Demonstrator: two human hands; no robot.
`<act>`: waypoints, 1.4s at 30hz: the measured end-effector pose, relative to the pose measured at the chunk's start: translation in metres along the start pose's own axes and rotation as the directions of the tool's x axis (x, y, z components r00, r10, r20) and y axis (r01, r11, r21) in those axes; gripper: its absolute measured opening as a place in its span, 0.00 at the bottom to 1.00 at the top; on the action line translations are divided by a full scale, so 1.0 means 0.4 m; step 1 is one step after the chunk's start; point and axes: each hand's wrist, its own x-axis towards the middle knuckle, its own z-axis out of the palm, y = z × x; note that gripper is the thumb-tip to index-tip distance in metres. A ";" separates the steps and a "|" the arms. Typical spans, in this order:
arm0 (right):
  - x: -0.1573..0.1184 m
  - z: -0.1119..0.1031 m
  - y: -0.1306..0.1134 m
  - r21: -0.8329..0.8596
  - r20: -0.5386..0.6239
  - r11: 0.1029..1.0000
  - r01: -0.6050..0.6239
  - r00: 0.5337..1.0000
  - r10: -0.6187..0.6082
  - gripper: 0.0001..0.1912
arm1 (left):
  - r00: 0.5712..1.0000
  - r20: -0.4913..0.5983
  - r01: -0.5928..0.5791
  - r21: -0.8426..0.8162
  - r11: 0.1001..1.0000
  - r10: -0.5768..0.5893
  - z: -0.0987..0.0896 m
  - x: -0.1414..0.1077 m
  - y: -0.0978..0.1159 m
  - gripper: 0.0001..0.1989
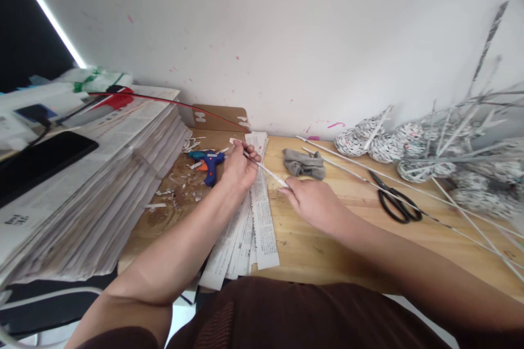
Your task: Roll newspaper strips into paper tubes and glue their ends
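A thin rolled paper stick point(270, 173) slants between my two hands over a fan of newspaper strips point(264, 229). My left hand point(241, 166) has its fingers curled round the upper left end. Closed on the lower right end is my right hand point(305, 196), thumb and fingers pressed together. Just left of my left hand lies a blue glue gun point(210, 166). A crumpled grey cloth point(303, 164) rests on the wooden table beyond my right hand.
A tall newspaper stack point(151, 147) at left bears a black phone point(49, 161). Black scissors point(397, 203), long paper sticks point(364, 179) and woven paper balls point(387, 144) are at right. Paper scraps point(164, 193) litter the left tabletop. A cardboard piece point(219, 116) leans on the wall.
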 end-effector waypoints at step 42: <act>-0.244 0.049 0.095 0.848 0.519 0.169 -0.503 0.852 -0.067 0.21 | 0.996 0.071 0.053 -0.097 0.994 -0.046 -0.002 0.005 0.039 0.22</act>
